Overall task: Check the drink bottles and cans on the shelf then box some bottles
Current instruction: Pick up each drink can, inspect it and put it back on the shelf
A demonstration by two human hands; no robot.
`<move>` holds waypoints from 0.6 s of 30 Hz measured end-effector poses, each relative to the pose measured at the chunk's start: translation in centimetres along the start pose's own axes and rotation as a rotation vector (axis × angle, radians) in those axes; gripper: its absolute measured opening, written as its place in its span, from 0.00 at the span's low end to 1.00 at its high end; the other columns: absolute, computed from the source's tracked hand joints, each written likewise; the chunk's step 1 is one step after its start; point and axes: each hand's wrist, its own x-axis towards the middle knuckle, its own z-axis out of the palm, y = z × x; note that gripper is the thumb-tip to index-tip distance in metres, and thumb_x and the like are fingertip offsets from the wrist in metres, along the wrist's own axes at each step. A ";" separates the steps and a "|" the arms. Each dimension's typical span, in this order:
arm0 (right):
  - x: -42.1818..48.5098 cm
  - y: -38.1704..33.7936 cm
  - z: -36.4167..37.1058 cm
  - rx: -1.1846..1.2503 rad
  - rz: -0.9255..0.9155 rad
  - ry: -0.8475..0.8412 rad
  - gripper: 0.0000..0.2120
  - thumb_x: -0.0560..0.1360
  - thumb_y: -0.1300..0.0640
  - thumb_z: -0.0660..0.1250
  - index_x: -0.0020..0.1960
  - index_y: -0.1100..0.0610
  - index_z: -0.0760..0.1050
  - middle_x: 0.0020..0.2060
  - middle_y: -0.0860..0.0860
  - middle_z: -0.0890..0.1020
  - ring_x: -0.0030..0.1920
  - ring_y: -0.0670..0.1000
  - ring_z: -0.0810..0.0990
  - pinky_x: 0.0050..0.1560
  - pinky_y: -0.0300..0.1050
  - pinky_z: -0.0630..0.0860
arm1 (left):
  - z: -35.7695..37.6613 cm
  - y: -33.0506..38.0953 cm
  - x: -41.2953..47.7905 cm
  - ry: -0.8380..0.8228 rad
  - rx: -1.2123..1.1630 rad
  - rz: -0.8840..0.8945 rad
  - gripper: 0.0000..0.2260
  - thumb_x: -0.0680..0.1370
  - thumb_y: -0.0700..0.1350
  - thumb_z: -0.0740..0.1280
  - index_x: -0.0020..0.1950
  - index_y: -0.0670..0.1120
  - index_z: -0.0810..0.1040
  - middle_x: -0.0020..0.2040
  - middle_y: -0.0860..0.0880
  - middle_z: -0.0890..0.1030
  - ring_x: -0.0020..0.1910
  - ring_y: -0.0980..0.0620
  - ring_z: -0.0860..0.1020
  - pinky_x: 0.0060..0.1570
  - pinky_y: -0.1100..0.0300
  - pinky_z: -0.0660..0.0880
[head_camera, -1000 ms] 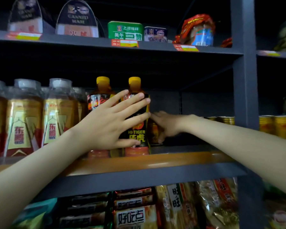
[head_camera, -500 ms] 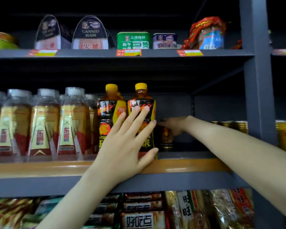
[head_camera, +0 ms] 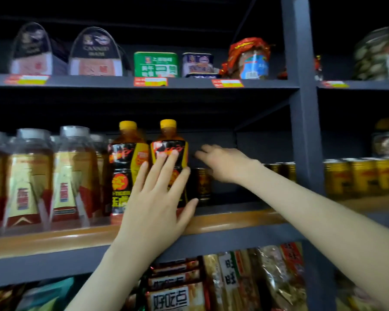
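You are pressing your left hand (head_camera: 160,198), fingers straight and spread, flat against the right-hand yellow-capped bottle (head_camera: 169,143) standing at the front of the middle shelf (head_camera: 234,219). Your right hand (head_camera: 227,163) is reaching above a dark can (head_camera: 203,184) beside it, fingers loosely extended, gripping nothing.

Both your forearms (head_camera: 323,212) are bare all the way to the wrists, and your left hand (head_camera: 157,205) and right hand (head_camera: 225,163) are bare too, slim-fingered.
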 end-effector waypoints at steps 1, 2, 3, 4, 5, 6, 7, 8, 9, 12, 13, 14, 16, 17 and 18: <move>-2.4 -0.2 -1.0 0.059 0.007 0.123 0.24 0.80 0.58 0.59 0.75 0.52 0.60 0.69 0.53 0.67 0.67 0.55 0.68 0.55 0.53 0.75 | -0.1 1.1 0.0 0.038 -0.038 -0.040 0.26 0.78 0.57 0.55 0.69 0.44 0.75 0.74 0.39 0.66 0.74 0.39 0.64 0.71 0.41 0.62; -5.1 -0.2 -1.7 0.137 0.016 0.269 0.21 0.80 0.59 0.59 0.73 0.53 0.63 0.66 0.52 0.71 0.65 0.54 0.71 0.54 0.53 0.76 | -0.2 2.5 0.1 0.076 -0.085 -0.068 0.25 0.78 0.55 0.56 0.68 0.43 0.75 0.73 0.38 0.67 0.73 0.38 0.65 0.70 0.40 0.63; -7.9 -0.2 -2.3 0.218 0.031 0.440 0.18 0.80 0.59 0.59 0.70 0.54 0.68 0.62 0.52 0.75 0.61 0.53 0.74 0.53 0.51 0.77 | -0.3 3.9 0.4 0.111 -0.138 -0.082 0.24 0.78 0.54 0.56 0.68 0.42 0.75 0.72 0.37 0.68 0.72 0.38 0.66 0.70 0.40 0.63; -10.7 0.0 -2.6 0.290 0.052 0.626 0.15 0.80 0.60 0.59 0.65 0.56 0.73 0.57 0.52 0.78 0.57 0.52 0.76 0.52 0.48 0.77 | -0.3 5.4 0.7 0.140 -0.190 -0.082 0.23 0.78 0.53 0.56 0.68 0.42 0.74 0.72 0.37 0.69 0.71 0.38 0.67 0.70 0.41 0.63; -13.1 0.8 -2.6 0.338 0.086 0.804 0.13 0.79 0.61 0.59 0.61 0.59 0.75 0.52 0.51 0.80 0.53 0.50 0.78 0.51 0.43 0.76 | -0.3 7.0 1.0 0.165 -0.237 -0.076 0.23 0.78 0.52 0.56 0.68 0.42 0.74 0.71 0.37 0.70 0.71 0.38 0.67 0.70 0.42 0.63; -15.2 1.9 -2.5 0.382 0.146 0.936 0.11 0.79 0.62 0.59 0.58 0.61 0.76 0.48 0.50 0.80 0.48 0.48 0.78 0.48 0.38 0.75 | -0.3 8.6 1.5 0.182 -0.275 -0.069 0.23 0.78 0.52 0.56 0.69 0.42 0.73 0.71 0.38 0.70 0.71 0.38 0.67 0.71 0.43 0.62; -16.8 3.3 -2.4 0.436 0.239 0.998 0.09 0.79 0.63 0.59 0.56 0.61 0.75 0.45 0.48 0.78 0.44 0.47 0.77 0.45 0.35 0.73 | -0.1 10.2 2.0 0.189 -0.303 -0.059 0.23 0.79 0.52 0.56 0.70 0.42 0.72 0.72 0.38 0.69 0.72 0.39 0.67 0.71 0.43 0.61; -17.9 5.1 -1.9 0.485 0.354 1.001 0.08 0.79 0.64 0.60 0.56 0.61 0.74 0.43 0.46 0.76 0.41 0.46 0.75 0.43 0.34 0.71 | 0.1 11.7 2.5 0.188 -0.326 -0.048 0.24 0.79 0.52 0.57 0.72 0.43 0.70 0.73 0.39 0.68 0.72 0.39 0.66 0.72 0.44 0.61; -18.5 7.1 -1.4 0.525 0.468 0.935 0.09 0.78 0.64 0.61 0.58 0.59 0.72 0.43 0.45 0.75 0.41 0.46 0.75 0.42 0.34 0.70 | 0.4 13.2 3.0 0.180 -0.344 -0.034 0.25 0.79 0.52 0.57 0.73 0.43 0.68 0.74 0.40 0.67 0.73 0.40 0.65 0.72 0.43 0.60; -18.8 12.6 1.4 0.500 0.614 0.448 0.22 0.77 0.59 0.66 0.70 0.54 0.67 0.58 0.53 0.76 0.60 0.52 0.74 0.59 0.43 0.69 | 1.5 16.9 4.4 0.144 -0.347 0.017 0.28 0.79 0.55 0.56 0.77 0.45 0.61 0.77 0.41 0.61 0.76 0.42 0.58 0.73 0.42 0.56; -18.8 13.9 2.3 0.419 0.616 0.261 0.28 0.77 0.53 0.67 0.74 0.52 0.61 0.66 0.55 0.72 0.68 0.56 0.68 0.65 0.49 0.65 | 2.0 17.9 4.8 0.138 -0.325 0.041 0.29 0.80 0.56 0.56 0.78 0.46 0.59 0.78 0.41 0.59 0.77 0.42 0.56 0.73 0.42 0.54; -18.8 14.8 3.0 0.333 0.620 0.106 0.34 0.76 0.46 0.66 0.77 0.49 0.55 0.72 0.55 0.66 0.72 0.57 0.61 0.69 0.53 0.60 | 2.4 18.7 5.0 0.139 -0.296 0.065 0.29 0.80 0.57 0.55 0.79 0.47 0.57 0.78 0.41 0.57 0.77 0.42 0.55 0.73 0.41 0.53; -18.8 16.2 3.9 0.240 0.642 -0.076 0.40 0.74 0.36 0.64 0.78 0.46 0.48 0.76 0.54 0.58 0.75 0.58 0.54 0.72 0.56 0.53 | 3.2 20.1 5.5 0.152 -0.235 0.097 0.29 0.80 0.59 0.54 0.79 0.47 0.57 0.79 0.42 0.56 0.78 0.42 0.54 0.73 0.41 0.51; -18.7 16.8 4.1 0.236 0.655 -0.118 0.41 0.74 0.34 0.63 0.79 0.46 0.48 0.76 0.55 0.58 0.76 0.59 0.53 0.73 0.56 0.52 | 3.5 20.8 5.7 0.150 -0.203 0.099 0.30 0.80 0.59 0.53 0.79 0.46 0.58 0.79 0.42 0.55 0.78 0.42 0.53 0.73 0.41 0.50; -18.6 17.4 4.3 0.234 0.659 -0.137 0.41 0.73 0.33 0.62 0.78 0.47 0.50 0.76 0.56 0.59 0.76 0.59 0.53 0.73 0.56 0.52 | 3.8 21.4 5.8 0.141 -0.172 0.091 0.30 0.80 0.59 0.53 0.79 0.46 0.58 0.79 0.42 0.55 0.78 0.42 0.53 0.73 0.40 0.50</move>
